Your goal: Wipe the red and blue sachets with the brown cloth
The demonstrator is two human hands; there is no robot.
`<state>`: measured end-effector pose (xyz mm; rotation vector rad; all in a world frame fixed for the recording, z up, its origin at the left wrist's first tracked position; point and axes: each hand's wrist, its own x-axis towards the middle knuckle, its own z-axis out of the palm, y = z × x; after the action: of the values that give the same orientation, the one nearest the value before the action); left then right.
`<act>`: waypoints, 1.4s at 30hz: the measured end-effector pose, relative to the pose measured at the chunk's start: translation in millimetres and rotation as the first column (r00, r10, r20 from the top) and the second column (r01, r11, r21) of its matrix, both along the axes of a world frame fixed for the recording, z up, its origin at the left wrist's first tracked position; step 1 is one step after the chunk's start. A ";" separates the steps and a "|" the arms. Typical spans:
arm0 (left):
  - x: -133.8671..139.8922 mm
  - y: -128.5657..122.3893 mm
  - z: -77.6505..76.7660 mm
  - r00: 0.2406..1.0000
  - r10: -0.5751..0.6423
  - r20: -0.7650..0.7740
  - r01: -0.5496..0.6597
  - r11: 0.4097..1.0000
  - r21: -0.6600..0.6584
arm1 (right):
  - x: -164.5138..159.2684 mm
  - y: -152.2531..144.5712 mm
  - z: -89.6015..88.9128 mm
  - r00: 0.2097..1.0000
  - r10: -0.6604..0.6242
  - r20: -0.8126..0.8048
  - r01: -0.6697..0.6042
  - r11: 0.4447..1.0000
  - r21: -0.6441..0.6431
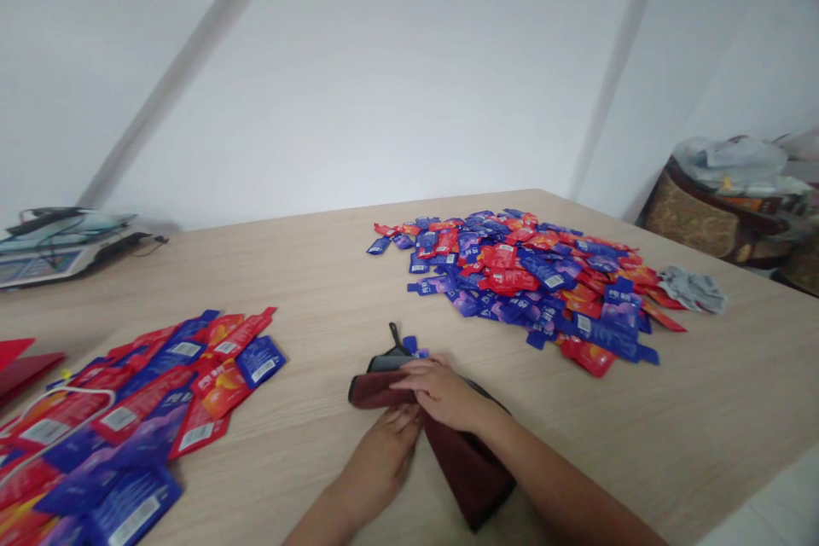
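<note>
A maroon cloth (pixel 470 465) with black edging lies partly folded on the table in front of me, a grey layer (pixel 387 363) and a black loop (pixel 395 334) showing at its far end. My right hand (pixel 448 392) is over the top of it, fingers bent onto the folded part. Below that, my left hand (pixel 387 448) holds the cloth's near edge, its fingertips close under the right hand. A small blue packet (pixel 415 347) peeks out just behind the cloth; most of it is hidden.
A big heap of red and blue packets (pixel 505 264) spreads over the far right, with a grey glove-like cloth (pixel 694 288) beside it. More packets (pixel 211 384) lie at left near a white cord handle (pixel 70 391). A scale (pixel 57 260) stands at the far left; a patterned chair (pixel 697 209) is beyond the table.
</note>
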<state>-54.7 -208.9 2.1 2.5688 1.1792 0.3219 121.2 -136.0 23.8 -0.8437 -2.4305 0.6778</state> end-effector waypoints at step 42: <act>22.8 9.1 -14.3 0.957 0.277 -0.086 -0.230 0.905 0.357 | -7.5 -9.3 -11.2 0.983 -0.179 0.044 0.173 0.978 0.115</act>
<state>-31.9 -199.8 -12.2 2.7648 1.6468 0.4533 113.6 -145.3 12.7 -1.0286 -2.3802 0.4552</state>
